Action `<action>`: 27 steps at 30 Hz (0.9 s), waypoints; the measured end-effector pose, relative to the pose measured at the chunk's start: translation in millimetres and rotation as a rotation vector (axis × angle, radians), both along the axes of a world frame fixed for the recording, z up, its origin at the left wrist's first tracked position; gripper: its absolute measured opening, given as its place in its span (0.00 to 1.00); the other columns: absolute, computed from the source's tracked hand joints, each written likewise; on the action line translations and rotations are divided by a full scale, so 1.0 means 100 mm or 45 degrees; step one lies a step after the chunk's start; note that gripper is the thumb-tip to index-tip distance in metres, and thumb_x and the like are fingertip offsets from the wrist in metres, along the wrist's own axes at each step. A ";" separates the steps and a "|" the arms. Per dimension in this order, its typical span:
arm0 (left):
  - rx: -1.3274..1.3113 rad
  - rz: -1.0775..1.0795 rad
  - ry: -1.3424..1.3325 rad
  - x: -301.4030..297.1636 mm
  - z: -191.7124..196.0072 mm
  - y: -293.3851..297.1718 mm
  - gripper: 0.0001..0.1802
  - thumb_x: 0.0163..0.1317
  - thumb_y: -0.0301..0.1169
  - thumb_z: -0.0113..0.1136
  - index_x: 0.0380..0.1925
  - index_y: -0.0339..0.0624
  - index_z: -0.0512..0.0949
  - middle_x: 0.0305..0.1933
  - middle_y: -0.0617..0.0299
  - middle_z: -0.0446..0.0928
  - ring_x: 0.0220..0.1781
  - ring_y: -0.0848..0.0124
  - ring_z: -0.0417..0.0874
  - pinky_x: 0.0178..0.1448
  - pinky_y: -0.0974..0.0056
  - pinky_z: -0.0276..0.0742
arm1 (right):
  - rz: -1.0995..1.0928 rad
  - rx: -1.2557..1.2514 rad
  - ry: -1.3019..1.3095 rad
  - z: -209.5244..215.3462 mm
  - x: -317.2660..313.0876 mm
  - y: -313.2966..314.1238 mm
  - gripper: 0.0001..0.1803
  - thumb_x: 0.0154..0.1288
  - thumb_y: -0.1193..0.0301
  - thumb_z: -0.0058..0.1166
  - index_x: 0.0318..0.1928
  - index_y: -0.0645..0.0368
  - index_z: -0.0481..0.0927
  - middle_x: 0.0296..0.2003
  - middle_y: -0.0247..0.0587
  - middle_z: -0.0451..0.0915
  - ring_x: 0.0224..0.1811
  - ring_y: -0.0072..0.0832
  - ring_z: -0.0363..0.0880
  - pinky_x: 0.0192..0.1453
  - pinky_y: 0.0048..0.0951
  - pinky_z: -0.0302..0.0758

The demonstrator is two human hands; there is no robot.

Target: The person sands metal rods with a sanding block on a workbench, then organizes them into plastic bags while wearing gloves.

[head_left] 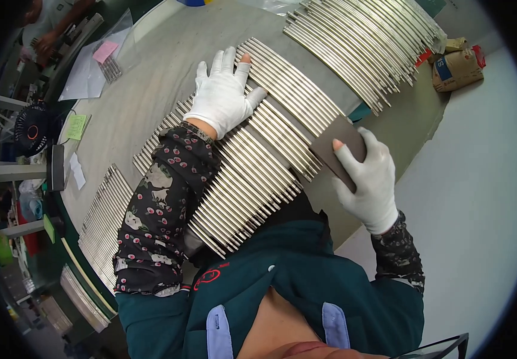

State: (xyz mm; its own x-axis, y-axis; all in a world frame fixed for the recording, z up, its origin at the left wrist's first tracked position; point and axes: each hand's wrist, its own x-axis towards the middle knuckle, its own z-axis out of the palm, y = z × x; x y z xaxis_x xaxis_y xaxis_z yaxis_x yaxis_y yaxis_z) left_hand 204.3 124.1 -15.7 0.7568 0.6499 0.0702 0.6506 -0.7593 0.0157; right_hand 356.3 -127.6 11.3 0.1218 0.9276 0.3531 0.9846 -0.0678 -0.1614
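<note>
Thin silvery metal rods [294, 93] lie side by side in rows across the grey table in front of me. My left hand [221, 93], in a white glove with some fingertips bare, rests flat on them with its fingers spread. In my right hand [369, 182], also gloved in white, is a dark grey-brown flat block [346, 130], like a sanding block. Its edge meets the right-hand ends of the upper row, and my thumb and fingers grip it. A nearer row of rods [249, 191] reaches to the table edge by my body.
More rods [360, 51] are stacked at the far right, and another batch [104, 224] lies at the left. A black fan [31, 128], a green note [76, 127] and a pink note [105, 52] are on the left. A brown sack [457, 70] stands beyond the table; another person's hand [46, 43] shows far left.
</note>
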 end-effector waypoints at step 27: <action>-0.024 0.028 0.014 0.09 0.04 0.01 0.44 0.65 0.59 0.45 0.71 0.39 0.56 0.75 0.44 0.52 0.77 0.53 0.49 0.76 0.42 0.42 | -0.015 0.094 -0.047 -0.04 -0.11 0.35 0.30 0.47 0.67 0.64 0.56 0.46 0.76 0.56 0.56 0.67 0.46 0.45 0.72 0.44 0.41 0.71</action>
